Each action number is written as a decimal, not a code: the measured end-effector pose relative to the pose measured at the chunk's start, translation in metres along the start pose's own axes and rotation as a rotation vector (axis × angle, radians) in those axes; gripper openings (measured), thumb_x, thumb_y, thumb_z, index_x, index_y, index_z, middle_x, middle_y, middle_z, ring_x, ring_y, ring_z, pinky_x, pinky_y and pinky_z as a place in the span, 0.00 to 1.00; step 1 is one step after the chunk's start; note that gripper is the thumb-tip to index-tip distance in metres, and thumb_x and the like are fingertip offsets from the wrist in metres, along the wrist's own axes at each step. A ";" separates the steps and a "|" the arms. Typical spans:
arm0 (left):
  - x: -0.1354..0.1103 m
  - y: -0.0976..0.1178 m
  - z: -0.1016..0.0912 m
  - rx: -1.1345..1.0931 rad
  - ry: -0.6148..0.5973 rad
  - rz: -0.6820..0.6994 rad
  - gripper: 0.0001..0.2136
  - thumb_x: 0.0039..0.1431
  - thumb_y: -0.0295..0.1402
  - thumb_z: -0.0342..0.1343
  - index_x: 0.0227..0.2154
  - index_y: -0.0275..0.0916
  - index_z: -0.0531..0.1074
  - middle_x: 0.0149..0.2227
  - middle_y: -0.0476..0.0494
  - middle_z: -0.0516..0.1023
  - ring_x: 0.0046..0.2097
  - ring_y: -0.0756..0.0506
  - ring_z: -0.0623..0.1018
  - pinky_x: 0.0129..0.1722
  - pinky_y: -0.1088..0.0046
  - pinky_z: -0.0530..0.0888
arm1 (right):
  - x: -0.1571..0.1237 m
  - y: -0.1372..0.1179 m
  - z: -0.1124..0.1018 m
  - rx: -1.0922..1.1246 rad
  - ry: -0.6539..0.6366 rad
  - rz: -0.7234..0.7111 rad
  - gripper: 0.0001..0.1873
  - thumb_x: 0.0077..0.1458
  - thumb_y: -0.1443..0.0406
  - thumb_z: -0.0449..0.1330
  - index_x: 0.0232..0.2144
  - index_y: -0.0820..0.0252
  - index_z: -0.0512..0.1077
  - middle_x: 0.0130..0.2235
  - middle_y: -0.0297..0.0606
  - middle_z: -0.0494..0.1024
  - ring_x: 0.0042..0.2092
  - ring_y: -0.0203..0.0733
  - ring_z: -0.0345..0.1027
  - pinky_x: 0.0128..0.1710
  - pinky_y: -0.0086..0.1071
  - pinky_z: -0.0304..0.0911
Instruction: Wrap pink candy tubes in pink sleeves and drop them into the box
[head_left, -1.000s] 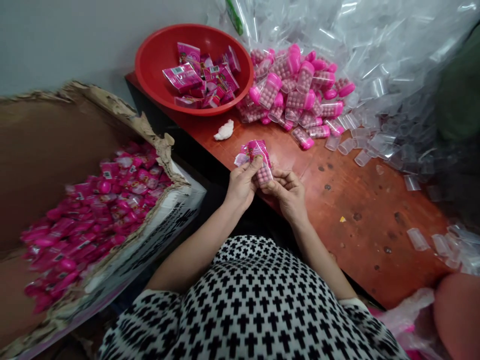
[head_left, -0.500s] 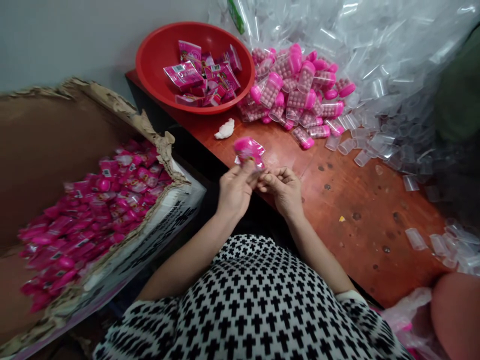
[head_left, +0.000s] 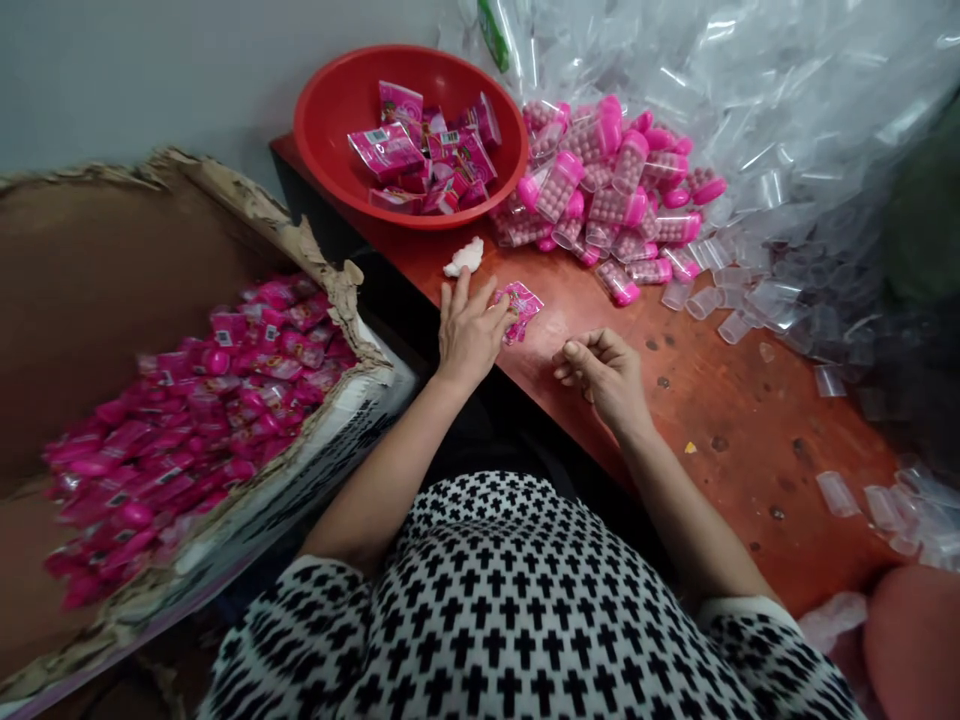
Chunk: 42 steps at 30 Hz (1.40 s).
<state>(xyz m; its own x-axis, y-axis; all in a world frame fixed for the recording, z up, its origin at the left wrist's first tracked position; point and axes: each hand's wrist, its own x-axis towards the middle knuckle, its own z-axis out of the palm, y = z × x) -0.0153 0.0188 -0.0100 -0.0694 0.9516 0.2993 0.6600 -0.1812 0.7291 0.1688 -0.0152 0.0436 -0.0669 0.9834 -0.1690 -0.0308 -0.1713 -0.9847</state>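
Observation:
My left hand (head_left: 471, 335) is open, its fingers spread over the table's near edge. Its fingertips reach to a small white crumpled wad (head_left: 464, 258), perhaps touching it. Just right of these fingers a flat pink printed packet (head_left: 523, 308) lies on the table, partly covered by them. My right hand (head_left: 606, 375) hovers above the tabletop, thumb and fingers curled together. Whatever is in that pinch, if anything, is too small to make out. Behind the packet lies a heap of clear tubes with pink caps (head_left: 600, 205), filled with small pink balls.
A red basin (head_left: 322, 135) with several pink packets stands at the back left of the reddish table (head_left: 720, 520). At left, a torn cardboard box (head_left: 67, 250) holds many pink wrapped packs (head_left: 195, 430). Clear empty tubes (head_left: 780, 300) pile up at right; a red rounded object (head_left: 911, 640) sits lower right.
My hands have moved apart. The pink packet, held up in my left hand before, now lies on the table. My left hand has opened and moved toward the white wad.

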 end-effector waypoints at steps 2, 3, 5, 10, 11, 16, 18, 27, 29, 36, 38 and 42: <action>0.000 -0.005 0.005 0.103 0.008 0.039 0.09 0.59 0.35 0.57 0.40 0.43 0.79 0.57 0.42 0.73 0.68 0.36 0.57 0.66 0.46 0.47 | 0.005 0.001 0.002 -0.030 -0.020 -0.002 0.17 0.46 0.55 0.68 0.27 0.59 0.68 0.23 0.29 0.76 0.23 0.32 0.70 0.22 0.25 0.66; -0.001 -0.007 0.007 0.124 0.027 0.056 0.09 0.60 0.35 0.56 0.39 0.43 0.79 0.56 0.42 0.74 0.67 0.36 0.57 0.66 0.46 0.48 | 0.008 0.002 0.003 -0.043 -0.030 -0.007 0.17 0.46 0.55 0.68 0.27 0.59 0.68 0.23 0.29 0.75 0.23 0.32 0.70 0.23 0.25 0.66; -0.004 -0.010 0.009 0.121 0.076 0.086 0.10 0.61 0.36 0.54 0.39 0.42 0.79 0.55 0.41 0.75 0.66 0.37 0.60 0.66 0.46 0.50 | 0.017 0.006 0.007 -0.060 -0.045 -0.027 0.16 0.48 0.54 0.67 0.27 0.59 0.68 0.24 0.29 0.75 0.24 0.31 0.70 0.24 0.25 0.66; -0.012 -0.001 0.008 0.010 0.173 0.114 0.12 0.61 0.40 0.53 0.41 0.42 0.78 0.55 0.40 0.75 0.64 0.37 0.64 0.65 0.47 0.53 | 0.043 0.018 0.023 -0.002 0.003 -0.086 0.21 0.47 0.55 0.67 0.39 0.57 0.67 0.37 0.33 0.76 0.35 0.33 0.71 0.32 0.27 0.69; -0.013 0.004 0.006 -0.027 0.171 0.117 0.12 0.61 0.41 0.54 0.42 0.43 0.78 0.55 0.41 0.75 0.64 0.38 0.65 0.65 0.48 0.55 | 0.047 0.019 0.026 0.029 -0.004 -0.085 0.23 0.46 0.55 0.68 0.41 0.56 0.66 0.37 0.32 0.76 0.35 0.33 0.71 0.32 0.27 0.69; -0.017 0.026 -0.008 -0.535 0.085 -0.179 0.21 0.55 0.45 0.60 0.49 0.41 0.75 0.51 0.39 0.78 0.53 0.40 0.76 0.54 0.61 0.72 | 0.054 0.012 0.026 0.125 -0.102 -0.068 0.22 0.45 0.56 0.68 0.39 0.56 0.65 0.29 0.28 0.74 0.27 0.30 0.68 0.29 0.26 0.66; -0.016 0.030 -0.013 -0.812 -0.070 -0.412 0.22 0.50 0.47 0.62 0.43 0.38 0.77 0.42 0.39 0.81 0.42 0.42 0.81 0.44 0.65 0.78 | 0.051 0.008 0.022 0.101 -0.183 -0.056 0.22 0.44 0.57 0.69 0.38 0.57 0.66 0.29 0.27 0.74 0.27 0.30 0.67 0.29 0.26 0.66; -0.015 0.040 -0.016 -1.059 -0.244 -0.747 0.15 0.33 0.38 0.72 0.20 0.31 0.78 0.22 0.44 0.77 0.25 0.51 0.76 0.30 0.75 0.77 | 0.085 -0.030 -0.040 -1.015 -0.291 -0.552 0.13 0.63 0.65 0.49 0.43 0.60 0.72 0.46 0.44 0.78 0.48 0.46 0.70 0.48 0.43 0.64; -0.015 0.042 -0.014 -1.110 -0.184 -0.800 0.14 0.32 0.35 0.73 0.19 0.31 0.76 0.21 0.45 0.76 0.23 0.52 0.75 0.28 0.76 0.75 | 0.103 -0.043 -0.064 -1.371 -0.353 -0.678 0.16 0.62 0.68 0.49 0.49 0.60 0.71 0.59 0.46 0.70 0.59 0.52 0.61 0.55 0.50 0.57; -0.012 0.051 -0.011 -1.440 0.031 -1.015 0.07 0.46 0.30 0.68 0.24 0.34 0.75 0.24 0.49 0.77 0.25 0.53 0.76 0.26 0.77 0.76 | 0.128 -0.050 -0.114 -1.794 -0.568 -0.861 0.24 0.61 0.70 0.50 0.59 0.51 0.62 0.69 0.35 0.52 0.68 0.52 0.45 0.60 0.54 0.48; -0.011 0.053 -0.010 -1.515 0.113 -1.065 0.05 0.50 0.29 0.65 0.25 0.35 0.74 0.26 0.50 0.77 0.27 0.52 0.77 0.28 0.77 0.77 | 0.124 -0.044 -0.117 -1.780 -0.519 -0.871 0.22 0.63 0.69 0.48 0.58 0.52 0.63 0.68 0.37 0.55 0.67 0.52 0.47 0.60 0.52 0.49; -0.008 0.059 -0.009 -1.570 0.224 -1.147 0.05 0.54 0.31 0.62 0.28 0.36 0.73 0.27 0.49 0.78 0.28 0.52 0.78 0.32 0.75 0.77 | 0.101 -0.029 -0.106 -1.676 -0.339 -0.790 0.17 0.65 0.66 0.46 0.51 0.60 0.69 0.57 0.48 0.71 0.59 0.52 0.60 0.55 0.49 0.54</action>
<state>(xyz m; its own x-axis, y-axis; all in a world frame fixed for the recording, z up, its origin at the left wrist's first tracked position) 0.0172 -0.0018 0.0362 -0.0722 0.7402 -0.6685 -0.8906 0.2540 0.3774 0.2686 0.0954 0.0502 -0.7002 0.7081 0.0911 0.7134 0.6892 0.1270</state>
